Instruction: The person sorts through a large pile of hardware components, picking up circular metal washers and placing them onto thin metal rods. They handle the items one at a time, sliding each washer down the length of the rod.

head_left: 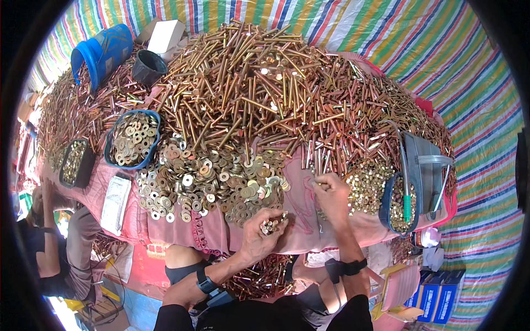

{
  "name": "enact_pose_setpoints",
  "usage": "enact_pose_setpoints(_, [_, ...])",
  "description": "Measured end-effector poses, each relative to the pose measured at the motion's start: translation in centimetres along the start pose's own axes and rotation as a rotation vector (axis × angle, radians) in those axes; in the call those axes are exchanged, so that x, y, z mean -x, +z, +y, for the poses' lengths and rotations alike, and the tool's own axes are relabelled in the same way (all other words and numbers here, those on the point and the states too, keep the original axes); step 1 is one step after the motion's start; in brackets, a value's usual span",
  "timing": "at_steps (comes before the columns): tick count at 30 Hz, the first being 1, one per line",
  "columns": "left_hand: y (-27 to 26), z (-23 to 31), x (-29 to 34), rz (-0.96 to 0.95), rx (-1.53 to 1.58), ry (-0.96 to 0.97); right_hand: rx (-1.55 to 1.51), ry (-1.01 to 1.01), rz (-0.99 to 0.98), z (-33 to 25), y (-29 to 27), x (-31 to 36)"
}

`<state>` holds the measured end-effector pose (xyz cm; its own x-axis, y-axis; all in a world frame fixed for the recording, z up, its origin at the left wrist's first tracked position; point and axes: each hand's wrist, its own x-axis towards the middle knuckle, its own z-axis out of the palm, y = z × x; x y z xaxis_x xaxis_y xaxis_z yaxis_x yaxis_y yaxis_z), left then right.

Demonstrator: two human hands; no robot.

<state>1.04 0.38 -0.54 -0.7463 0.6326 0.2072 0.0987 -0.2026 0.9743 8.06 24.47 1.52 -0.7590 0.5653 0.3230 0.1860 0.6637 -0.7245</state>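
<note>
My left hand [255, 238] is closed around a small bunch of bolts [273, 224], their ends showing between thumb and fingers. It is just in front of a spread of flat metal washers [237, 182]. To the right, my right hand [333, 194] has its fingers pinched together, and whatever is in them is too small to make out. Those fingertips are at the near edge of a big heap of long brassy bolts [232, 83]. Beside that hand lies a pile of small shiny nuts [369, 186]. Pink cloth [301, 220] shows between my hands.
A blue tub of washers [157, 144] and a dark tray of small parts [87, 171] stand left. A blue bucket [105, 52] lies tipped behind them. On the right are a blue tub [385, 207], green-handled tool [407, 207] and grey container [428, 146]. Another person [49, 243] sits at far left.
</note>
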Motion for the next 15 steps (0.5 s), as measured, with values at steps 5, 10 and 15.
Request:
enact_pose_setpoints(5, [0.1,0.2,-0.3,0.005,-0.086,0.12,-0.819,0.321,-0.206,-3.1,-1.4,1.7])
enact_pose_setpoints(10, [0.0,0.3,-0.2,-0.016,-0.085,0.065,-0.891,0.317,-0.334,-6.4,-1.5,3.3])
enact_pose_setpoints(15, [-0.1,0.2,-0.2,-0.031,-0.072,0.079,-0.801,0.203,-0.391,-7.5,-1.0,4.1])
